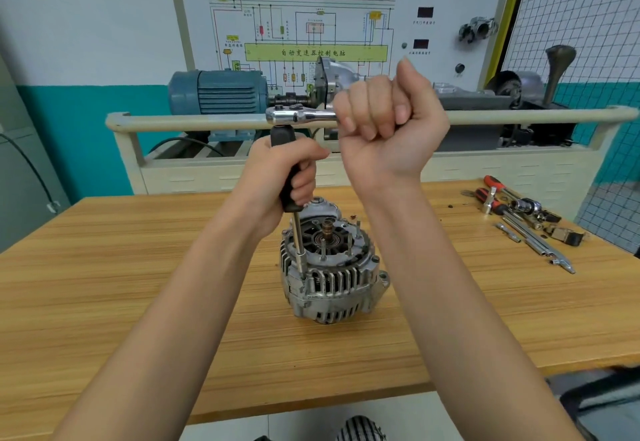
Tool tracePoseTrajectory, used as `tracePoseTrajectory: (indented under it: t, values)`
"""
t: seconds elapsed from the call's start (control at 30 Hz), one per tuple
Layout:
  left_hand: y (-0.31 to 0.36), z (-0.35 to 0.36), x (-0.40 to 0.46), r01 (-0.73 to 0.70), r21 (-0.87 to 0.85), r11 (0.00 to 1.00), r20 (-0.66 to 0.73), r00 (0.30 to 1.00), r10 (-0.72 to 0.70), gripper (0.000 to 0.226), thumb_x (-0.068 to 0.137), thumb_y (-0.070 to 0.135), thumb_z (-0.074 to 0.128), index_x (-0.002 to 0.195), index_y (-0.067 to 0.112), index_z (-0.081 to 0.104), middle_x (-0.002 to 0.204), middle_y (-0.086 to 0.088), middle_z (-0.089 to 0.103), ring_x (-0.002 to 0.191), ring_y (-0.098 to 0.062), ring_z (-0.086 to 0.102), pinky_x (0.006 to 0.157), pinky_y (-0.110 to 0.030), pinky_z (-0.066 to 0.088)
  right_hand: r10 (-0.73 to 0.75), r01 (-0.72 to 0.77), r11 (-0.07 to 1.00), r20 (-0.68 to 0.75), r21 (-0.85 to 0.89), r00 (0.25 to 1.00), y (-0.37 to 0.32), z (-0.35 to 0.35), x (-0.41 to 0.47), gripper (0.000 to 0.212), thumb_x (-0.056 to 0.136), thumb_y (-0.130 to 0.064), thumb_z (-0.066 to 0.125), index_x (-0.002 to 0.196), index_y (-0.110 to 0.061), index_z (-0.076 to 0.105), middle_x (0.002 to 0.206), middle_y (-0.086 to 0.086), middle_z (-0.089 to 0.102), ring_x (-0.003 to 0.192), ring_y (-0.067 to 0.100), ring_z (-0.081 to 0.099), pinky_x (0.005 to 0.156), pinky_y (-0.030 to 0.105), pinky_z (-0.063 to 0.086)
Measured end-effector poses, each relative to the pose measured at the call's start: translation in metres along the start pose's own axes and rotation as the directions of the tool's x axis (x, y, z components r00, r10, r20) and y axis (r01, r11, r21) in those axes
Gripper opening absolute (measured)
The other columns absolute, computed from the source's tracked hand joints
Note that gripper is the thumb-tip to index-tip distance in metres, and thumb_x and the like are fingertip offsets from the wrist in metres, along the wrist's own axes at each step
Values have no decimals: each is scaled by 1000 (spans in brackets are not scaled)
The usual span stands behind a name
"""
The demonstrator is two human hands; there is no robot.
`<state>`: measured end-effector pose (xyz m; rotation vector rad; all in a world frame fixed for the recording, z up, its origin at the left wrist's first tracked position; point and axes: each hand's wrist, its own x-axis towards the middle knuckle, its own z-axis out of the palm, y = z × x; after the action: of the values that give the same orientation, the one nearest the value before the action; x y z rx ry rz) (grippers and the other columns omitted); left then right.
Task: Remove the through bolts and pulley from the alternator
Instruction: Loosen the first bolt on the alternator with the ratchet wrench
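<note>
A silver alternator [332, 278] stands on the wooden table [138, 284], open end up, with its shaft and several studs showing. A black-handled driver [290, 170] stands upright with its steel shank [298, 246] down on a bolt at the alternator's left rim. My left hand [287, 174] grips the black handle. A chrome ratchet [298, 115] sits across the handle's top, and my right hand [388, 122] grips the ratchet's handle in a fist to the right.
Loose tools [519, 219] lie at the table's right: red-handled screwdrivers, sockets, extension bars. Behind the table stands a training rig with a blue motor [216, 92] and a wiring-diagram board [315, 25]. A wire-mesh panel [588, 59] rises at the right.
</note>
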<state>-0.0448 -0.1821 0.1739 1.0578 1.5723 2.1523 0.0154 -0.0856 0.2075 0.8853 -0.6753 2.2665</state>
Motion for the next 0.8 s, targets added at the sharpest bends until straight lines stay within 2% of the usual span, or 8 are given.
tracePoseTrajectory:
  t: [0.1,0.2,0.33,0.43,0.53,0.63,0.73,0.8]
  values:
    - [2,-5,0,78,-63,995,212,975,-63,34,77,13,54,48,17,39,39,3,30,33,-11,25,37,-19,24,143,-115,962,-96,249,985,-6,-10,9,49,82,-15,42,34,-15,34,30,-4,24,28,11,21,40,21,21]
    - [3,-4,0,136,-83,987,293,950,-106,40,80,12,52,44,18,36,35,6,25,29,-8,20,33,-17,18,123,-88,953,-104,291,987,-5,-11,6,48,82,-15,43,35,-16,34,31,-3,25,28,11,25,39,21,21]
    - [-2,7,3,72,-33,997,-37,997,-73,47,86,6,49,45,21,32,36,7,21,30,-8,14,35,-14,15,-53,53,999,-22,-8,998,-1,0,-7,49,85,-10,42,37,-17,34,33,-4,26,33,10,23,42,25,25]
    - [-7,20,5,0,22,1000,-302,953,7,42,85,4,52,53,19,31,38,8,25,32,-9,17,36,-14,16,-271,288,920,100,-266,957,13,12,-22,44,85,1,41,47,-21,38,39,-4,29,36,11,24,45,30,21]
    - [-9,24,4,-52,47,998,-371,926,66,41,83,2,54,53,20,33,39,9,28,35,-7,22,38,-14,18,-377,408,834,157,-372,913,23,18,-32,40,83,5,41,52,-21,37,44,-5,31,38,9,26,46,29,21]
    - [-5,14,1,-9,17,1000,-243,970,13,40,83,3,55,53,18,32,39,6,25,34,-10,18,37,-15,18,-283,320,903,164,-287,945,18,14,-22,47,84,2,40,43,-18,28,37,-4,29,36,9,24,46,28,19]
    - [1,-2,0,42,-2,999,-35,999,-42,39,79,7,57,49,17,36,39,3,26,34,-12,21,39,-19,20,-51,60,992,89,-109,995,6,5,-4,52,86,-7,42,35,-19,35,33,-6,27,36,12,16,43,24,21]
    - [4,-8,-1,48,-19,999,104,994,-46,34,76,12,55,47,17,38,39,3,29,34,-12,24,40,-20,21,86,-83,994,-27,76,996,1,-3,5,50,84,-13,42,34,-17,35,31,-5,25,35,13,12,42,21,21]
